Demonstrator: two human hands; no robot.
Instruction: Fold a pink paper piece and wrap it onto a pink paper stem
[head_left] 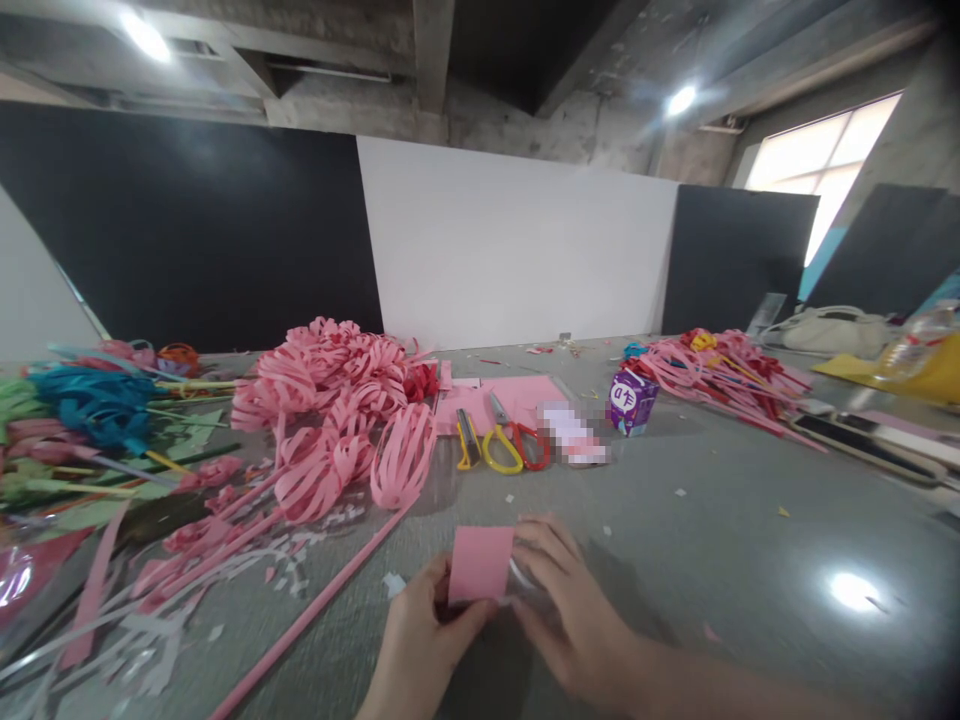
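Head view: left hand (420, 630) at 6 o'clock, fingers curled shut, pinching a small pink paper (480, 563) by its bottom edge, low over the grey table (712, 530). Right hand (566, 600) just beside at 5 o'clock, fingers bent, touching the paper's right side. Scissors (510, 440) at 12 o'clock, pink paper flowers (337, 420) at 10 o'clock, purple carton (632, 400) at 1 o'clock.

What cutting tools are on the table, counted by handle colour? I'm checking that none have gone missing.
Yellow-handled scissors: 1
Red-handled scissors: 1
Yellow utility knife: 1
Total: 3
Both hands, left hand and right hand, hold a pink paper piece, no tool.
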